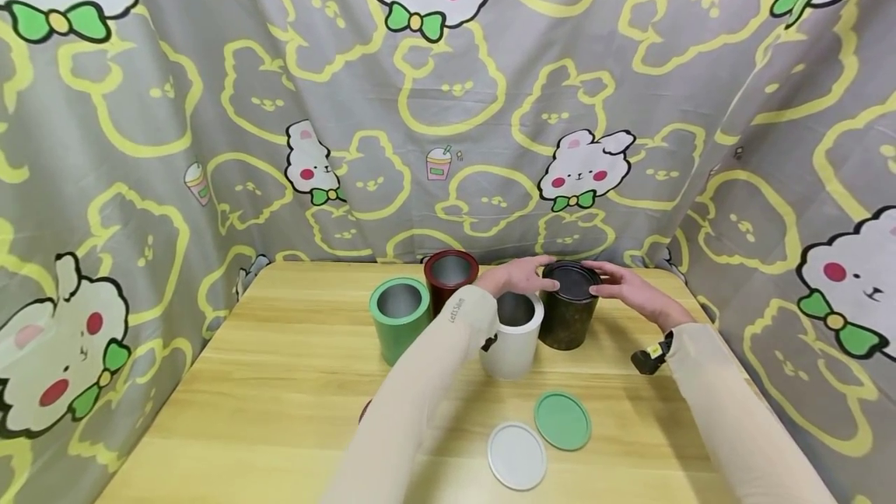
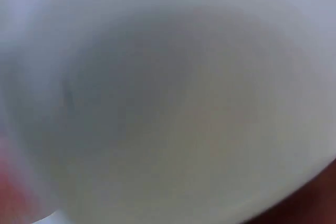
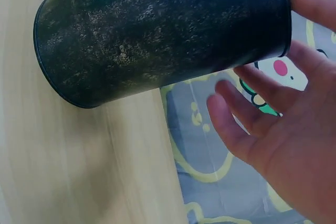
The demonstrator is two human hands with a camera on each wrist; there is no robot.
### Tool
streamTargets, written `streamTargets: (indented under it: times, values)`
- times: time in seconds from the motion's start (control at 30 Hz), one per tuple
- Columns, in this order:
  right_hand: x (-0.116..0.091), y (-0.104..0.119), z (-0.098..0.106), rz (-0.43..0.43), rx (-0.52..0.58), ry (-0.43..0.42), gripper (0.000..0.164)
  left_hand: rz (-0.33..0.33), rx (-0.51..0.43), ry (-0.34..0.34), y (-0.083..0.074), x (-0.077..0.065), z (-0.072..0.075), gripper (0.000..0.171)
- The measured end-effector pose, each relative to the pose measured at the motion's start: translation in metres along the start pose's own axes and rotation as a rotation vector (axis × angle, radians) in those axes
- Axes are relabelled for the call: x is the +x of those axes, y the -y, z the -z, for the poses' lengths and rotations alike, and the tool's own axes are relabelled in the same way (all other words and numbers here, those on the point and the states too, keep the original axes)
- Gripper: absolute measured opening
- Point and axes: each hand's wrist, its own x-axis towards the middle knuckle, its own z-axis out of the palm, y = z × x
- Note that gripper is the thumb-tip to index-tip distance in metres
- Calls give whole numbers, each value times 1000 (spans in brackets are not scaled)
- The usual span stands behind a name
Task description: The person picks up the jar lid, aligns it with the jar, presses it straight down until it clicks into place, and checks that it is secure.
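A dark, mottled black can (image 1: 568, 325) stands upright at the back right of the table, with a black lid (image 1: 572, 281) across its top. My left hand (image 1: 519, 275) reaches over the white can (image 1: 511, 352) and holds the lid's left edge between thumb and fingers. On the opposite side, my right hand (image 1: 630, 292) has its thumb and forefinger at the lid's rim. Its other fingers (image 3: 226, 114) extend beside the can in the right wrist view. The left wrist view is filled by the blurred inside of the white can (image 2: 210, 103).
An uncovered green can (image 1: 400, 333) and a dark red can (image 1: 451, 274) stand left of the white one. Nearer the front lie a green lid (image 1: 562, 420) and a white lid (image 1: 516, 456). A dark red edge (image 1: 365, 409) peeks from behind the left sleeve. A patterned curtain (image 1: 448, 99) surrounds the wooden table (image 1: 280, 379).
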Motion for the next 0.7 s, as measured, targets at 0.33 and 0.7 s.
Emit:
streamTargets:
  times: [0.33, 0.7]
  values:
    - [-12, 32, -7, 107, -210, -144, 55, -87, -48, -46, 2, -45, 36, 60]
    - [-33, 66, -34, 302, -346, -188, 48, -190, -73, -121, 28, -118, 46, 60]
